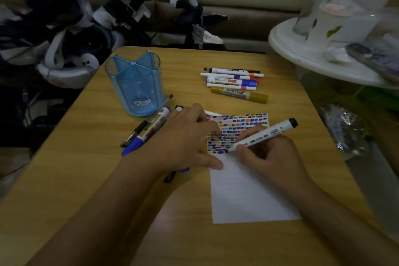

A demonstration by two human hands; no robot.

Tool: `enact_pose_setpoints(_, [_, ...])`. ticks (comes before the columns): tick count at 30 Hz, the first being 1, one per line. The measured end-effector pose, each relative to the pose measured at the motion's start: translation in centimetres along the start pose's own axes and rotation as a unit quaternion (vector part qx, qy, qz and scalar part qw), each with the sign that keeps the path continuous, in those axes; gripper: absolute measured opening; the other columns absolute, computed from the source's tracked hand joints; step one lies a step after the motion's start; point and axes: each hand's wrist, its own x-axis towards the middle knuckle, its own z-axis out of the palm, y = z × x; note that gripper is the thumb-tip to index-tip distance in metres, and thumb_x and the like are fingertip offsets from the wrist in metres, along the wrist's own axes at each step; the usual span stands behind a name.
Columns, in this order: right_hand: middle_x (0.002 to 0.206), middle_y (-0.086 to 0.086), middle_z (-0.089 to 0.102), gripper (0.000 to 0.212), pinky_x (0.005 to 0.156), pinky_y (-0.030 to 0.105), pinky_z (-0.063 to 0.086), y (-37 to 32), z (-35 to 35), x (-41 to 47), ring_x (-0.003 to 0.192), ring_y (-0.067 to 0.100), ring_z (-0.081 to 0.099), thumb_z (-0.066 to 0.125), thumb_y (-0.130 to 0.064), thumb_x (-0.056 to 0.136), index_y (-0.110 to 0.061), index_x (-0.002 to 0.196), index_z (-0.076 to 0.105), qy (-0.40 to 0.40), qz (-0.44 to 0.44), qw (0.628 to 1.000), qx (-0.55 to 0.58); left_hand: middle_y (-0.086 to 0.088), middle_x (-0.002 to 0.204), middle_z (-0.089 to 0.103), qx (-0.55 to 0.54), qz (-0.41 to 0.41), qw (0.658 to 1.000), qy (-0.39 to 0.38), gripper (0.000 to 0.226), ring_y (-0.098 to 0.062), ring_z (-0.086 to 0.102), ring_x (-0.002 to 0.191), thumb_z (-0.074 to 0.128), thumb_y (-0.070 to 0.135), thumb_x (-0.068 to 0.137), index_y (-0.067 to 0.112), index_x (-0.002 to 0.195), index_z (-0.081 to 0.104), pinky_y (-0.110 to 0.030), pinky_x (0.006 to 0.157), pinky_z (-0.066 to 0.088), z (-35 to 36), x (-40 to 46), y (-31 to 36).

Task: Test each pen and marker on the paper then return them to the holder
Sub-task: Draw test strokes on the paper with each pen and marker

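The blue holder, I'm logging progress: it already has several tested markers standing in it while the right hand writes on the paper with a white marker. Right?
Not quite. The head view shows the blue holder with no markers in it; they lie on the table beside and behind it. The rest holds: the right hand writes on the paper with a white marker.

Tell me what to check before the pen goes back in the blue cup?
1. Marker gripped by right hand: ok.
2. Tip on the paper: ok.
3. Left hand pressing the paper flat: ok.
4. Cap back on the tip: not ok, tip is bare.
5. Blue holder upright, with room inside: ok.
6. Whether the marker's ink works: cannot tell.
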Motion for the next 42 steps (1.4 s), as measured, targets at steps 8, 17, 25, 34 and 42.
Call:
enact_pose_setpoints(8, [0.080,-0.011,0.071,0.016,0.066,0.029,0.059,-0.01,0.02,0.05,0.076,0.011,0.068,0.075,-0.015,0.086,-0.030,0.090,0.071,-0.006,-0.001,1.000,-0.005,0.012,0.118,0.033,0.001,-0.002,1.000,-0.011,0.070,-0.007,0.033,0.107,0.067,0.074,0.068,0.045,0.130,0.051,-0.027,0.090,0.035,-0.26,0.04,0.28])
enact_pose_setpoints(17, [0.078,-0.013,0.070,0.014,0.063,0.024,0.056,-0.11,0.07,0.12,0.075,0.009,0.066,0.074,-0.016,0.087,-0.030,0.090,0.071,-0.010,0.001,1.000,-0.015,0.011,0.120,0.033,-0.007,-0.004,1.000,-0.013,0.068,-0.007,0.033,0.109,0.068,0.073,0.068,0.045,0.128,0.051,-0.027,0.092,0.031,-0.25,0.07,0.36])
enact_pose_setpoints(25, [0.078,-0.013,0.070,0.013,0.059,0.020,0.052,-0.18,0.12,-0.04,0.072,0.007,0.065,0.074,-0.017,0.087,-0.029,0.091,0.071,-0.014,0.006,1.000,-0.012,0.011,0.124,0.032,-0.012,-0.014,1.000,-0.024,0.068,-0.008,0.033,0.115,0.070,0.070,0.069,0.045,0.129,0.051,-0.030,0.100,0.033,-0.38,0.11,0.58])
enact_pose_setpoints(34, [0.079,-0.015,0.069,0.015,0.060,0.019,0.052,-0.17,0.22,-0.01,0.073,0.006,0.065,0.073,-0.016,0.087,-0.031,0.088,0.070,0.000,-0.004,1.000,-0.028,0.011,0.124,0.032,-0.010,-0.012,1.000,-0.026,0.068,-0.006,0.032,0.113,0.069,0.070,0.070,0.045,0.129,0.050,-0.030,0.101,0.033,-0.30,0.14,0.50])
enact_pose_setpoints(42, [0.080,-0.014,0.069,0.015,0.061,0.021,0.055,-0.16,0.14,0.00,0.076,0.007,0.066,0.074,-0.016,0.086,-0.030,0.089,0.070,-0.007,-0.013,0.999,-0.036,0.011,0.122,0.032,-0.011,-0.009,1.000,-0.023,0.067,-0.007,0.033,0.113,0.069,0.070,0.069,0.045,0.128,0.050,-0.029,0.096,0.036,-0.23,0.10,0.41])
